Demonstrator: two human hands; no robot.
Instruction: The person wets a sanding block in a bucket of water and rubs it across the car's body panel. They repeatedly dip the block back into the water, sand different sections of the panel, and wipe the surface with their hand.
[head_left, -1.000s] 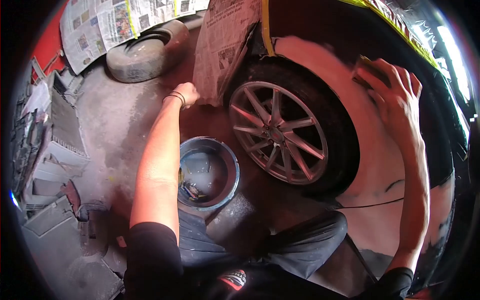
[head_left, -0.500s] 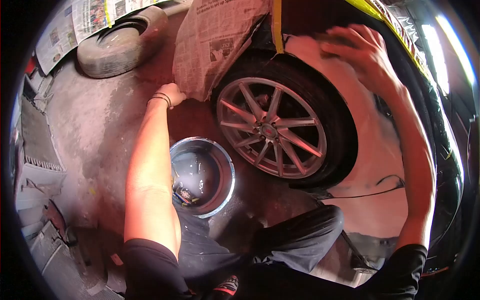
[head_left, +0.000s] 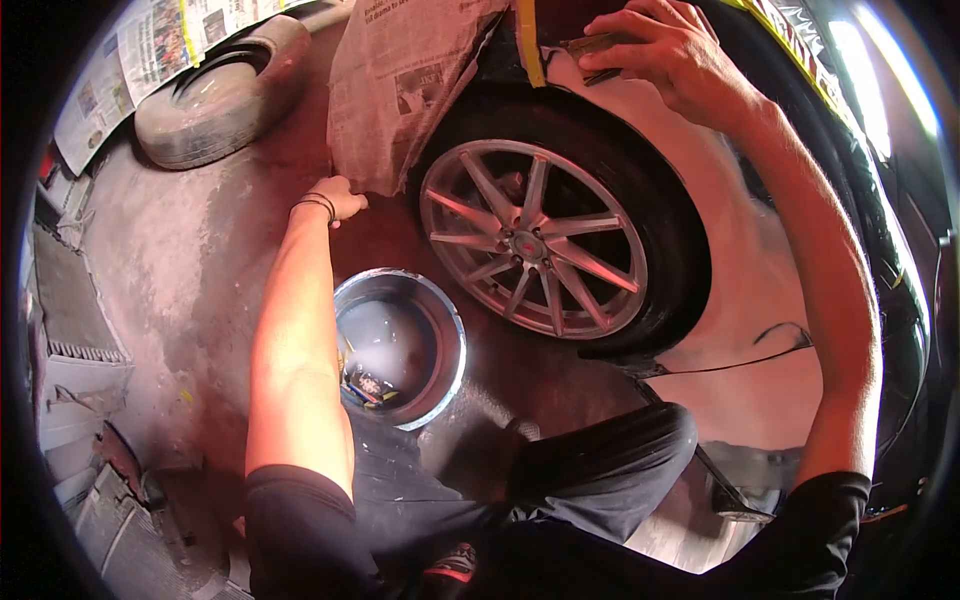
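Note:
My right hand [head_left: 665,55] reaches up to the pale, bare-looking fender [head_left: 635,105] above the wheel. Its fingers are closed on a thin brownish sanding pad [head_left: 600,52], pressed near the fender's edge. Beneath that hand is the silver multi-spoke wheel [head_left: 528,245] with its black tyre [head_left: 680,250]. My left hand [head_left: 338,200] is held out at the lower left corner of a newspaper sheet [head_left: 385,130] on the car. Its fingers are curled in; whether they grip anything is hidden.
A round basin [head_left: 450,375] of cloudy water, with small coloured scraps in it, stands on the floor beside my left forearm. A loose tyre [head_left: 215,125] lies at the upper left near more newspaper [head_left: 120,65]. Grey panels [head_left: 80,290] line the left side. Yellow tape [head_left: 528,45] hangs by the fender.
My right hand has shifted left along the fender to the edge by the yellow tape, and the pad now shows clearly. My left hand stays by the newspaper. The view has shifted slightly.

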